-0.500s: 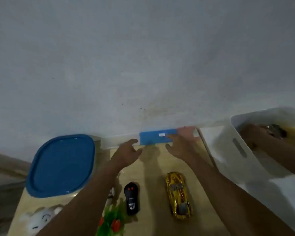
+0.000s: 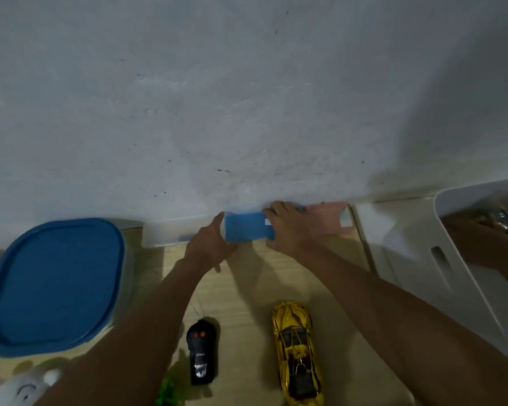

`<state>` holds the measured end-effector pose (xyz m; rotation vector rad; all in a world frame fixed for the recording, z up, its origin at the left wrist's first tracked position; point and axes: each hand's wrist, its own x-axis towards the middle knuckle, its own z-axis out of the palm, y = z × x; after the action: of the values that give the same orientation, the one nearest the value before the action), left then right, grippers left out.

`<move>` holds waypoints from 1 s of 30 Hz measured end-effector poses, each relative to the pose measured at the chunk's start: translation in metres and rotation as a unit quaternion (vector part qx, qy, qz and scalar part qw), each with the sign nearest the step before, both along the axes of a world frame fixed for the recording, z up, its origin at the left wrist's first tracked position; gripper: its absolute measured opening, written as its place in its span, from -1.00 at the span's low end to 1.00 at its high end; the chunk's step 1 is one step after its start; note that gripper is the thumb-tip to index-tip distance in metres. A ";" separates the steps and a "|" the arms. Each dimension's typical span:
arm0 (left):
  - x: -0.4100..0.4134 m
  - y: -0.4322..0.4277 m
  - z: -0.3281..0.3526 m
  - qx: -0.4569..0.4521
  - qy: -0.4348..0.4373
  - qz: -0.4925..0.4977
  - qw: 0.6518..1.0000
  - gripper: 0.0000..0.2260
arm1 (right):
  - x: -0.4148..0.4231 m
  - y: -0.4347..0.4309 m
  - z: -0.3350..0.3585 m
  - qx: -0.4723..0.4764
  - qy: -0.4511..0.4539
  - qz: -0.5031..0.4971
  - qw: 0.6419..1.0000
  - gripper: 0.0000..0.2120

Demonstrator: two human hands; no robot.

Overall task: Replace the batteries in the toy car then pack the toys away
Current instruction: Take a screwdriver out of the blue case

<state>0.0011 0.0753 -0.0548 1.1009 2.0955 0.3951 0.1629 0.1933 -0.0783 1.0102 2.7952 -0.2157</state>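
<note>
- Overhead, a grey-white plaster wall (image 2: 247, 98) fills most of the view, speckled with small dark marks, and meets the far edge of a light wooden table (image 2: 247, 291).
- At the left, a container with a blue rounded-square lid (image 2: 56, 284) sits on the table's far left corner.
- At the right, a white plastic bin (image 2: 417, 259) with a slot handle stands against the table; another person's arm (image 2: 487, 250) reaches into it, and its contents are too blurred to name.
- Both forearms of the wearer stretch from the bottom edge to the wall, crossing over the table and covering part of it.
- Along the wall lies a long translucent case (image 2: 170, 232), and a blue box (image 2: 247, 228) with a small white label sits at its middle.
- The right hand (image 2: 291, 230) wraps over the blue box's right end, fingers curled across its top in a grasp.
- The left hand (image 2: 208, 244) presses flat against the box's left end, fingers extended, not closed around it.
- The gold toy car (image 2: 298, 353), shiny and metallic, lies on the table near the bottom, between the two forearms, untouched.
- Just left of it, apart, lies a black remote control (image 2: 201, 353) with two red buttons.
- A white plush toy (image 2: 27, 388) and a green leafy item (image 2: 166, 394) peek in at the bottom edge.
</note>
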 end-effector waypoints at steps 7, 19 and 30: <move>-0.007 0.009 -0.019 -0.009 0.052 -0.016 0.998 -0.44 | -0.003 -0.001 0.004 0.000 -0.017 0.031 0.999 -0.46; -0.012 0.020 -0.028 -0.040 0.097 -0.073 0.992 -0.49 | -0.021 -0.007 0.019 -0.016 -0.074 0.042 0.996 -0.55; -0.009 0.016 -0.039 -0.014 0.085 -0.066 0.994 -0.41 | -0.033 -0.007 0.027 -0.007 -0.130 0.104 0.986 -0.67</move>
<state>-0.0078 0.0908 -0.0939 1.2862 2.1525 0.2142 0.1301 0.1861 -0.0513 0.6803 2.6294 -0.0719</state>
